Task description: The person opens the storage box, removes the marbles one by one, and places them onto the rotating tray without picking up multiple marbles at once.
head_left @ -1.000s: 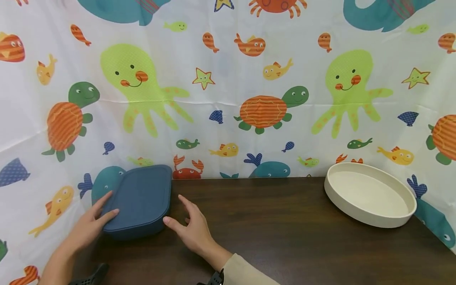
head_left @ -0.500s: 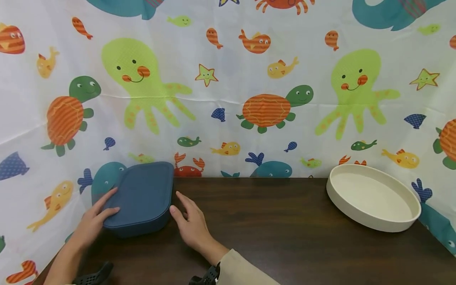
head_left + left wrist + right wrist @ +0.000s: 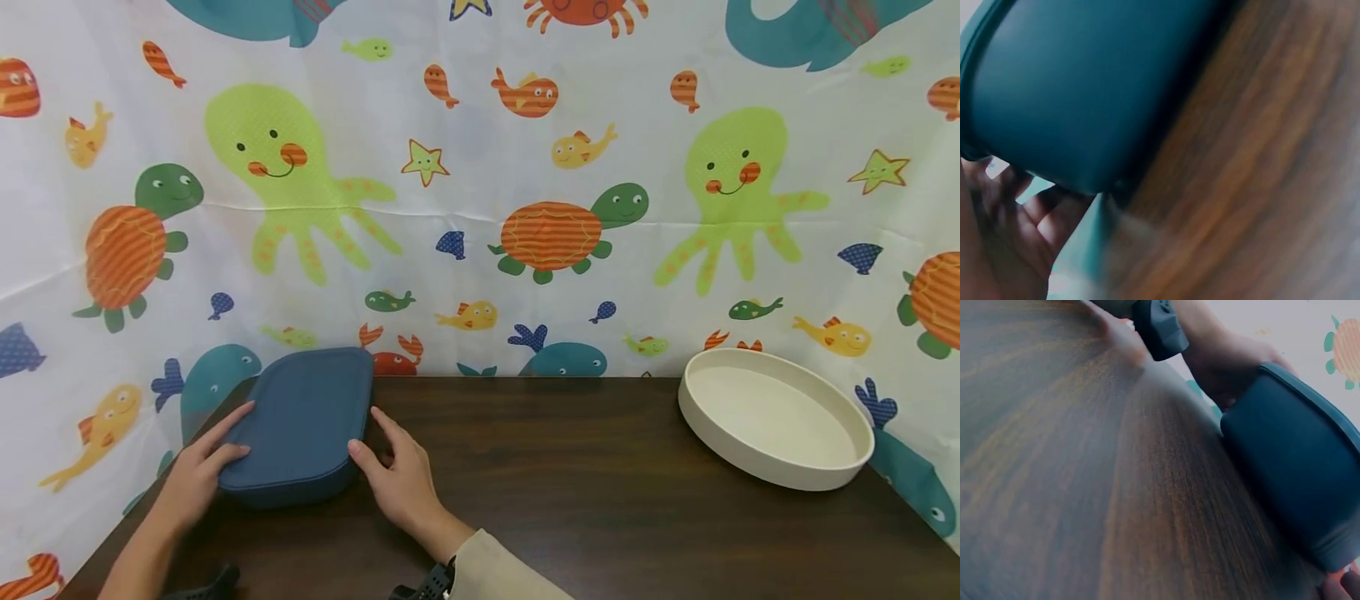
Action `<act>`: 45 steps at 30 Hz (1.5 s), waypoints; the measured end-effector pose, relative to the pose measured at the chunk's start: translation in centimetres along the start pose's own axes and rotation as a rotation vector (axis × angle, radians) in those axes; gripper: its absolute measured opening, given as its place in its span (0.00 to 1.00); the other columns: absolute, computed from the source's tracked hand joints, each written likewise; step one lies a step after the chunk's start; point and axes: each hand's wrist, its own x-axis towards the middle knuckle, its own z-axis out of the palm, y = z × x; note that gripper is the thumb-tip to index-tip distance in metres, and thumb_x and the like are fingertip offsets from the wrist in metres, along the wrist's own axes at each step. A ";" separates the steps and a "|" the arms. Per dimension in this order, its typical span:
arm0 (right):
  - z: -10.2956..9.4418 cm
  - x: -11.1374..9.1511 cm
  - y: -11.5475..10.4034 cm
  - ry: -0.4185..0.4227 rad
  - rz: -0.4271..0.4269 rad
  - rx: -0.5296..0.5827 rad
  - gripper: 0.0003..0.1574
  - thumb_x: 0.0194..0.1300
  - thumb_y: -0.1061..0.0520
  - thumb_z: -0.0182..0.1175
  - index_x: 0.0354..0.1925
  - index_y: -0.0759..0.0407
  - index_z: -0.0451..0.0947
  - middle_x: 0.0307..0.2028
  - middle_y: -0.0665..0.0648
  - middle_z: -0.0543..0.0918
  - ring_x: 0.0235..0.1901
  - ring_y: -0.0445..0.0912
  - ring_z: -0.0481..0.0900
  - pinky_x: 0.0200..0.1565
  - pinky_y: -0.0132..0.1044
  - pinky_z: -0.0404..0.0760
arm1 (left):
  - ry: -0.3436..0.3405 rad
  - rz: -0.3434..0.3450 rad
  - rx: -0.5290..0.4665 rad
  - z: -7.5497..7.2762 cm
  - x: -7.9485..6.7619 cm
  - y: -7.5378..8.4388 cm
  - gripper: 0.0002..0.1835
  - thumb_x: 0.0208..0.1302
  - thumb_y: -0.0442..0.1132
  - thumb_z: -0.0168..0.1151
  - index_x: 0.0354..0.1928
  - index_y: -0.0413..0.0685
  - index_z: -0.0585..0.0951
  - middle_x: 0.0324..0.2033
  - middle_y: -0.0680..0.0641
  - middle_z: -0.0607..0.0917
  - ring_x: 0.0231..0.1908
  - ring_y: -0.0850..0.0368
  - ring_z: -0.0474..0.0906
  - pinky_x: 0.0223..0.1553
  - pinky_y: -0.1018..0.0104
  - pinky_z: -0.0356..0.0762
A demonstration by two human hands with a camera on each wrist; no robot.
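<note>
A dark blue lidded box (image 3: pixel 303 417) with rounded corners lies on the left part of the table. My left hand (image 3: pixel 191 487) holds its left side, with the thumb and index finger lying along the lid's edge. In the left wrist view the fingers of the left hand (image 3: pixel 1029 231) reach against the side wall of the box (image 3: pixel 1085 94). On the opposite side, my right hand (image 3: pixel 405 483) grips the right edge, its thumb at the near rim. Only fingertips of the right hand (image 3: pixel 1341 587) show in the right wrist view, at the end of the box (image 3: pixel 1297 462).
A cream round tray (image 3: pixel 780 417) with a low rim stands at the right of the dark wooden table (image 3: pixel 570 500). Behind the table hangs a white cloth (image 3: pixel 465 108) printed with sea animals. Its lower edge meets the table's back and left edges.
The box has shifted slightly to the right against the cloth behind it, and my left hand has moved with it. My right hand now meets its right edge. The tray stays put.
</note>
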 end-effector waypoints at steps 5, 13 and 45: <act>-0.3 -0.2 0.0 0.019 0.014 0.020 0.37 0.64 0.30 0.52 0.69 0.31 0.59 0.66 0.41 0.69 0.65 0.43 0.69 0.54 0.36 0.78 | 0.056 0.050 0.029 1.0 -0.3 0.5 0.26 0.74 0.41 0.42 0.72 0.62 0.60 0.70 0.37 0.62 0.65 0.34 0.61 0.46 0.94 0.51; -1.8 -0.5 0.1 0.025 0.072 0.049 0.37 0.66 0.44 0.54 0.70 0.29 0.55 0.68 0.42 0.65 0.64 0.40 0.69 0.57 0.39 0.75 | -0.011 0.082 -0.034 3.1 0.0 2.7 0.28 0.72 0.36 0.40 0.73 0.60 0.58 0.70 0.34 0.61 0.65 0.28 0.60 0.53 0.86 0.56; -11.7 -2.7 2.5 0.066 0.059 -0.062 0.35 0.68 0.53 0.50 0.71 0.36 0.57 0.69 0.52 0.66 0.67 0.51 0.67 0.62 0.55 0.68 | 0.034 -0.004 -0.161 12.7 -0.1 9.8 0.31 0.70 0.37 0.41 0.73 0.67 0.57 0.71 0.40 0.61 0.68 0.40 0.62 0.61 0.39 0.63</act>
